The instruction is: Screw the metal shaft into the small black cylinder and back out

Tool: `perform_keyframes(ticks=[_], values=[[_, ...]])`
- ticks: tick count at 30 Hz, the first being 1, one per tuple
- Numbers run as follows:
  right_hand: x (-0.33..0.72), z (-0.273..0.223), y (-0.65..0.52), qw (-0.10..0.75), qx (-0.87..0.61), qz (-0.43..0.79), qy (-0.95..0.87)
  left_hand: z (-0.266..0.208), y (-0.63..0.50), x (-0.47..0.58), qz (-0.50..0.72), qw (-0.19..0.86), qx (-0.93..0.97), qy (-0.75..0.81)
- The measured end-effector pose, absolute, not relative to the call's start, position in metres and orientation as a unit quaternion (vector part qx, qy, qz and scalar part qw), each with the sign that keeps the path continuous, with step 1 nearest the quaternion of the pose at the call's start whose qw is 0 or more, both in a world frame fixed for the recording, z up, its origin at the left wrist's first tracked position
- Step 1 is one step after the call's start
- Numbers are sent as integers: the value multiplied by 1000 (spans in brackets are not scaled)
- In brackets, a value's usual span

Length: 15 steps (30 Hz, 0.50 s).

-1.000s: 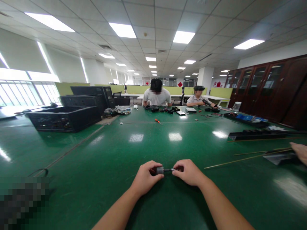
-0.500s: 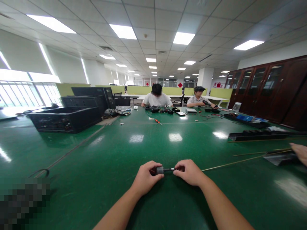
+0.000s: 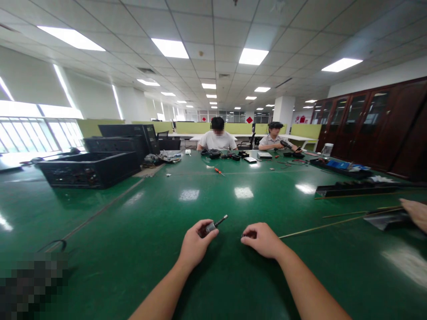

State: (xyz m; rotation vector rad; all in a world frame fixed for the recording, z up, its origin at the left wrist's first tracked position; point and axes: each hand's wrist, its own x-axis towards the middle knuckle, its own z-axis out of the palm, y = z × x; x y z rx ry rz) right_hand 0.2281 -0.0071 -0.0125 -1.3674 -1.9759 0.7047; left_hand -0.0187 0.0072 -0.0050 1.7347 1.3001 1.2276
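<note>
Closed around a small grey cylinder with a thin dark shaft (image 3: 211, 227), my left hand (image 3: 195, 242) is just above the green table (image 3: 160, 266). The shaft points up and to the right and ends in a pale tip. My right hand (image 3: 262, 240) is pinched on a small dark piece (image 3: 244, 235), mostly hidden by the fingers, so its kind cannot be made out. A gap separates the two hands. Behind my right wrist, a thin brass-coloured rod (image 3: 310, 229) runs off to the right along the table.
At right lie dark metal channels (image 3: 356, 190), and another person's hand (image 3: 413, 213) is at the edge. Black computer cases (image 3: 93, 169) stand at left. An orange screwdriver (image 3: 218, 171) lies further back. Two people sit across the table. A dark pixelated shape (image 3: 30, 284) fills the lower left.
My left hand has drawn left with the cylinder, and its shaft has come away from my right hand and tilted upward. My right hand has stayed almost in place.
</note>
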Motion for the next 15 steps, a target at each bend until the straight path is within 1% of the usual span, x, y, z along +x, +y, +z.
perform_keyframes(ticks=[4,8,11,15], values=[[230,-14,-6,315,-521,273,-745,-9,13,-22,521,382,573,504],[231,-15,-4,323,-518,279,-741,-13,18,-26,506,395,573,510],[232,-17,-2,337,-517,295,-729,-13,17,-27,495,367,594,517],[231,-24,2,367,-512,335,-701,1,6,-34,433,287,663,540]])
